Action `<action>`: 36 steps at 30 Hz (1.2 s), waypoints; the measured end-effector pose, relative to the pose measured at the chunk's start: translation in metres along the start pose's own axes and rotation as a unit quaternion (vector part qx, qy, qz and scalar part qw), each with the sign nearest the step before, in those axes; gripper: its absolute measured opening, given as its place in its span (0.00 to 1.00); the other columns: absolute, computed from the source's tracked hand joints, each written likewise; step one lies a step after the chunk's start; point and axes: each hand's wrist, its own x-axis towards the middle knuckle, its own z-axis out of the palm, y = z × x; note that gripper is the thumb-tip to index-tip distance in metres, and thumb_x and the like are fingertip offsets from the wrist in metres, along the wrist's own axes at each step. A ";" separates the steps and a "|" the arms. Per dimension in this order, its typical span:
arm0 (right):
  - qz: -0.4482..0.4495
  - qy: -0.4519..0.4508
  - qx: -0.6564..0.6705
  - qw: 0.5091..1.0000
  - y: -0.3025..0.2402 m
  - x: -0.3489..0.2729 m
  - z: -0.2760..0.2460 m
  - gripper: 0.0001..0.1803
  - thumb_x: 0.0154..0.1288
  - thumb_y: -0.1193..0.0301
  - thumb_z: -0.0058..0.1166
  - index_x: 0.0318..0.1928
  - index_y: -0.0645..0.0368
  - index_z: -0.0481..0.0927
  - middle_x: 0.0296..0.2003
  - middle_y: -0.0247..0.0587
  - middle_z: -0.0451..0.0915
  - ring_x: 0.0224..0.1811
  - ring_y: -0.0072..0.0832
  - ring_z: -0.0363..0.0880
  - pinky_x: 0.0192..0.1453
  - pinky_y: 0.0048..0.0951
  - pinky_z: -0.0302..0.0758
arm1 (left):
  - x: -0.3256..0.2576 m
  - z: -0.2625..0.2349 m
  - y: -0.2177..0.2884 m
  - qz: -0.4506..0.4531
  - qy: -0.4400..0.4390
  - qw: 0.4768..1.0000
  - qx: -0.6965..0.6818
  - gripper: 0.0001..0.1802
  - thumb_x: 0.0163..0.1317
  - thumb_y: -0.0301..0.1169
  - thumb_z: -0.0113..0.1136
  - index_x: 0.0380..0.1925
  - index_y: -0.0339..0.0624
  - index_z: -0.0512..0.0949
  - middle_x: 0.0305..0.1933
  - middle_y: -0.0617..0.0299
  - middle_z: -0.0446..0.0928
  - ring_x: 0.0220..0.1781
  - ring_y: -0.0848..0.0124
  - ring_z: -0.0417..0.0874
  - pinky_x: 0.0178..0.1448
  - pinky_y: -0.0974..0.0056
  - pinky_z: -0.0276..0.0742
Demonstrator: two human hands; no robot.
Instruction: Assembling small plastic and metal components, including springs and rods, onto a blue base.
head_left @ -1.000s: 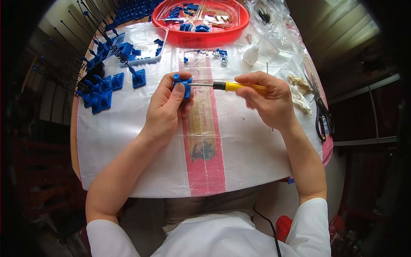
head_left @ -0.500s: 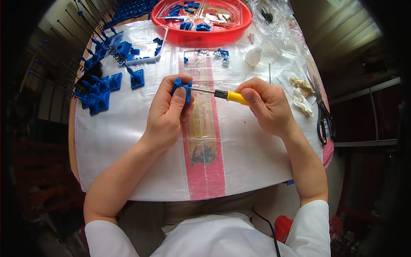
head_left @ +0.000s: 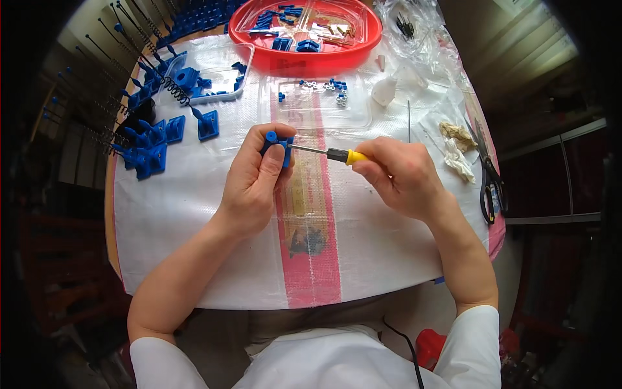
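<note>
A small blue plastic part (head_left: 273,137) with a round knob on top is pinched in my left hand (head_left: 253,178), the thumb across its face. My right hand (head_left: 406,174) is closed around the yellow handle of a screwdriver (head_left: 337,155). The screwdriver lies nearly level, and its metal shaft reaches left to the right side of the blue part. Its tip meets the part there; the exact spot of contact is too small to make out. Both hands are above the middle of the white woven sheet (head_left: 382,259).
Behind the hands, a clear lid (head_left: 359,117) bears small blue and white pieces. A red basin (head_left: 311,61) with sorted parts stands at the back. Blue bases with springs (head_left: 207,124) and a clear tray (head_left: 220,97) are left; scissors (head_left: 487,188) and crumpled tissue (head_left: 459,162) lie right.
My right hand has rolled over the screwdriver handle, covering more of the yellow. The blue part and both hands sit slightly lower in view.
</note>
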 end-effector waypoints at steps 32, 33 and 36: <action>0.062 -0.058 0.004 0.996 -0.014 -0.001 0.001 0.16 0.67 0.62 0.60 0.27 0.60 0.75 0.18 0.46 0.75 0.19 0.43 0.76 0.24 0.39 0.71 | 0.001 -0.001 -0.005 -0.015 -0.049 0.999 -0.002 0.13 0.79 0.34 0.43 0.57 0.43 0.67 0.34 0.71 0.65 0.33 0.83 0.62 0.38 0.78 0.62; 0.074 -0.067 0.035 0.994 -0.012 0.000 0.000 0.16 0.67 0.63 0.60 0.27 0.60 0.75 0.18 0.47 0.75 0.19 0.44 0.76 0.24 0.39 0.70 | 0.000 -0.001 -0.002 -0.018 -0.046 0.999 0.010 0.13 0.79 0.34 0.43 0.57 0.43 0.67 0.35 0.71 0.65 0.33 0.83 0.62 0.38 0.78 0.63; 0.132 -0.100 0.100 0.981 -0.014 0.001 -0.005 0.17 0.68 0.63 0.59 0.27 0.62 0.75 0.18 0.50 0.74 0.18 0.44 0.74 0.25 0.40 0.69 | 0.000 0.000 -0.001 -0.025 -0.049 0.998 0.025 0.13 0.79 0.35 0.43 0.57 0.43 0.67 0.36 0.71 0.65 0.34 0.83 0.63 0.39 0.77 0.64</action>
